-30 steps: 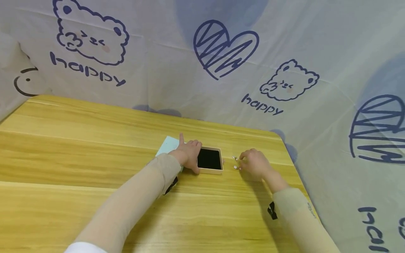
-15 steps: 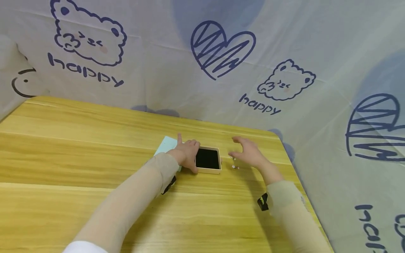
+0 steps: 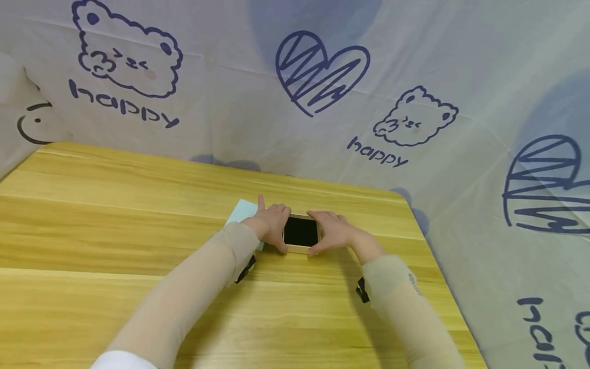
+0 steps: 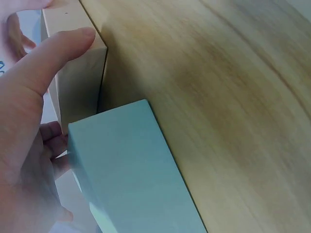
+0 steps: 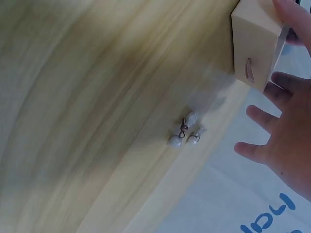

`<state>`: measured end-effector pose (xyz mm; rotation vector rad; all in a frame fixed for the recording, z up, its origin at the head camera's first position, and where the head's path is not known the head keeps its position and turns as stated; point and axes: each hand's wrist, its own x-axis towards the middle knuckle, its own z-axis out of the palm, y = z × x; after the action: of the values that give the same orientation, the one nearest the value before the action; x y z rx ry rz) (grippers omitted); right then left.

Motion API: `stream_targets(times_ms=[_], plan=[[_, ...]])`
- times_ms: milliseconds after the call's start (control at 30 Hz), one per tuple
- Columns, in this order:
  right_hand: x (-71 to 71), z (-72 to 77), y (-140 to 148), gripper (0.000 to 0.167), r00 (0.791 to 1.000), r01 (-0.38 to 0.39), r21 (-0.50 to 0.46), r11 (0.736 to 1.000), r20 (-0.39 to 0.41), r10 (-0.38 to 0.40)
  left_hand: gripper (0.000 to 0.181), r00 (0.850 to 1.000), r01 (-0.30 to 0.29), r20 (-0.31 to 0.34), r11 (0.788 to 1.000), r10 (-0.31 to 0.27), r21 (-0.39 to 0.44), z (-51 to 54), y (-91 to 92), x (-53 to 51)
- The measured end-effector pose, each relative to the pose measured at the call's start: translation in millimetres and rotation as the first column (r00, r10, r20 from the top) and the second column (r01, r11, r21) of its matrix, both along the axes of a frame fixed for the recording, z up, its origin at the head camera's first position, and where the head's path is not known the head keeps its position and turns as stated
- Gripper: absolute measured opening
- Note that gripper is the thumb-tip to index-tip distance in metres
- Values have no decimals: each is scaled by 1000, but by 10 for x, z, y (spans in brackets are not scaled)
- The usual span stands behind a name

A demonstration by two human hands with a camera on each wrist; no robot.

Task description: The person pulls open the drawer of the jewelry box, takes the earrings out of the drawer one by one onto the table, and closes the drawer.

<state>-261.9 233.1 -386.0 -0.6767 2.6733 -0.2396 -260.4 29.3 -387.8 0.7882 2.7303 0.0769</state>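
- The shallow box [image 3: 298, 249] is pale peach with crisp edges and straight, plain walls; its upper side frames a flat black panel [image 3: 301, 231], smooth and dark from rim to rim.
- On its right end wall a small pinkish loop [image 5: 249, 69] stands out.
- It sits on the wooden table [image 3: 115, 205], between the two hands and toward the far edge.
- The left hand [image 3: 272, 225] grips the left end of the shallow box, thumb against the near wall and fingers around at the far side.
- The right hand [image 3: 334, 231] grips the right end in the same way, thumb near and fingertips far, its other fingers spread apart.
- Counted: one shallow box, one black panel, one loop.
- One pale blue box [image 4: 131, 165] lies just beside the left hand; whether it touches the shallow box cannot be told.
- Two small ornaments [image 5: 176, 141], like earrings, lie close together on the wood near the looped end, each with a round white bead and a clear piece.
- Two beige sleeves [image 3: 193, 287], with two black straps [image 3: 246, 269] at the wrists.
- Behind, a whitish cloth [image 3: 221, 128] bears two bear faces [image 3: 129, 51] and two striped hearts [image 3: 322, 72], one cut by the frame.
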Motion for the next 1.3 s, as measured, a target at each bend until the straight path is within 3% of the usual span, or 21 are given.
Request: stream_targets(times_ms=[233, 400, 733, 1033, 1300], plan=[[-8, 13, -67, 95, 1000, 17, 38, 999, 1, -17, 106, 1000, 15, 11, 1000, -15, 19, 2, -70, -5], [-11, 6, -65, 96, 999, 33, 38, 999, 8, -33, 108, 1000, -10, 21, 995, 8, 103, 16, -167, -39], [26, 20, -64, 97, 999, 42, 12, 999, 7, -42, 97, 995, -12, 102, 975, -10, 221, 222, -559, -132], [35, 33, -74, 96, 999, 42, 17, 999, 11, -42, 105, 995, -35, 95, 994, 25, 105, 256, -872, -141], [41, 33, -75, 96, 999, 41, 9, 999, 5, -41, 107, 998, 5, 56, 1000, -4, -12, 231, -902, -82]])
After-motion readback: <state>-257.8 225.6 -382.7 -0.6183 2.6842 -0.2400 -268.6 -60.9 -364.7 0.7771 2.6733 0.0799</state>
